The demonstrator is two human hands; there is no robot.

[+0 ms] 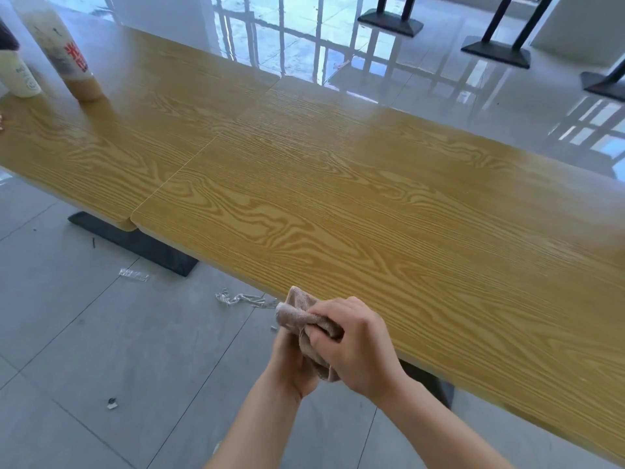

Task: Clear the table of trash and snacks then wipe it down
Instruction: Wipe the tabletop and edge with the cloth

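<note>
A long wood-grain table [372, 184] runs from the far left to the near right. At its near edge both hands hold a bunched beige-pink cloth [297, 316]. My right hand [355, 346] grips the cloth from above, fingers curled round it. My left hand [291, 363] sits under it, mostly hidden by the cloth and the right hand, and cups the hanging end. The cloth is at the table's edge, partly over the floor. Two tall drink cups, one with brown liquid and red print [64, 52] and one white [18, 76], stand at the table's far left end.
Scraps of clear wrapper [135, 275], a crumpled strip [240, 298] and a small bit [112, 403] lie on the grey tiled floor left of my hands. Black table bases [135, 245] stand under the table. More dark stands [497, 52] sit on the glossy floor beyond.
</note>
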